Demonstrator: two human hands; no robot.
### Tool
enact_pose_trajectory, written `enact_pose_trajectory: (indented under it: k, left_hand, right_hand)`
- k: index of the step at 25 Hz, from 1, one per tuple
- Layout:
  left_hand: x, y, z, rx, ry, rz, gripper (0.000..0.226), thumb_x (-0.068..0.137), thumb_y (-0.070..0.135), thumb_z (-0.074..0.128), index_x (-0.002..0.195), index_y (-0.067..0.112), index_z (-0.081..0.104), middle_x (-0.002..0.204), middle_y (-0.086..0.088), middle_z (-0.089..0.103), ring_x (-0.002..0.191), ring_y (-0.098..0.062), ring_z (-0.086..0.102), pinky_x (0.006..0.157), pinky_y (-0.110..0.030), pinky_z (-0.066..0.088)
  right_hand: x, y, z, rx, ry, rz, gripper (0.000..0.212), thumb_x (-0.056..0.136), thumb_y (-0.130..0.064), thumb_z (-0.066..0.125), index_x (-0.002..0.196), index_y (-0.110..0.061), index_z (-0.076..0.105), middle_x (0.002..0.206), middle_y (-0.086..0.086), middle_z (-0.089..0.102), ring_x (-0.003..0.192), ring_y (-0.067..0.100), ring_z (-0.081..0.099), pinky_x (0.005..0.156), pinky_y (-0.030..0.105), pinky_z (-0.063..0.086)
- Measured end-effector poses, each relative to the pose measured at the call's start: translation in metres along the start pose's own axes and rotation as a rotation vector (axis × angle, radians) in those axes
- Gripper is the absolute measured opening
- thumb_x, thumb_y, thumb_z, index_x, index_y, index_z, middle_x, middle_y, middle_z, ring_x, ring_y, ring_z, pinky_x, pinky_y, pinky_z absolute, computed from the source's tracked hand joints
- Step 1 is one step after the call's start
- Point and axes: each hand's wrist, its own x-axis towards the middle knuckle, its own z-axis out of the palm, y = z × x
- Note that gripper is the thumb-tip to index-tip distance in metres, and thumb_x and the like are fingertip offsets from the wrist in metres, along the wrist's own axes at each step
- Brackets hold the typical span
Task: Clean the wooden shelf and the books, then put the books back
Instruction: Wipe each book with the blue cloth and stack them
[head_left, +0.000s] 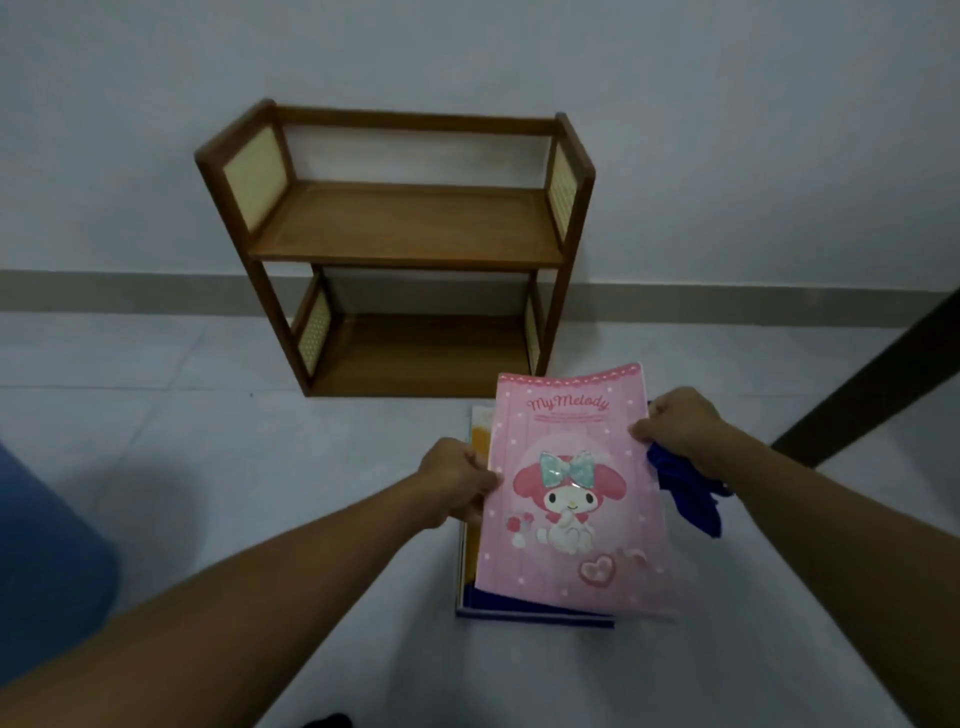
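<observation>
A small wooden shelf (400, 228) with two tiers and rattan side panels stands against the wall, both tiers bare. In front of it I hold a pink "My Melody" book (571, 499) flat above a stack of books (470, 566) on the floor. My left hand (457, 483) grips the pink book's left edge. My right hand (680, 426) pinches its upper right edge and also has a blue cloth (691, 499) bunched under the palm.
The floor is pale tile with a grey skirting strip (104, 293) along the wall. A dark wooden leg or beam (872, 384) slants in at the right. A blue rounded shape (47, 561) sits at the lower left.
</observation>
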Motion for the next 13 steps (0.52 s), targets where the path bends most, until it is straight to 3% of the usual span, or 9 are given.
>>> enact_pose_trajectory:
  k: [3, 6, 13]
  left_hand:
    - [0.018, -0.018, 0.015, -0.014, 0.086, -0.029, 0.020, 0.084, 0.015, 0.070, 0.093, 0.001, 0.060, 0.085, -0.013, 0.071, 0.066, -0.023, 0.072, 0.052, -0.032, 0.059]
    - [0.030, -0.031, 0.018, 0.007, 0.130, -0.051, 0.020, 0.084, 0.016, 0.071, 0.091, 0.002, 0.058, 0.084, -0.014, 0.070, 0.065, -0.025, 0.072, 0.054, -0.034, 0.060]
    - [0.040, -0.047, 0.016, 0.029, 0.163, -0.051, 0.018, 0.085, 0.017, 0.069, 0.082, 0.010, 0.053, 0.089, -0.014, 0.069, 0.066, -0.024, 0.071, 0.051, -0.031, 0.058]
  right_hand:
    - [0.020, 0.013, 0.026, -0.051, 0.024, -0.003, 0.009, 0.082, -0.002, 0.065, 0.081, 0.007, 0.064, 0.077, 0.018, 0.061, 0.063, 0.027, 0.057, 0.054, 0.028, 0.047]
    - [0.033, 0.015, 0.044, -0.092, 0.030, -0.021, 0.010, 0.083, -0.003, 0.064, 0.084, 0.007, 0.065, 0.080, 0.019, 0.063, 0.073, 0.033, 0.063, 0.067, 0.037, 0.054]
    - [0.038, 0.021, 0.070, -0.142, 0.034, -0.059, 0.012, 0.087, -0.006, 0.059, 0.076, -0.004, 0.059, 0.069, 0.009, 0.056, 0.070, 0.027, 0.059, 0.061, 0.029, 0.047]
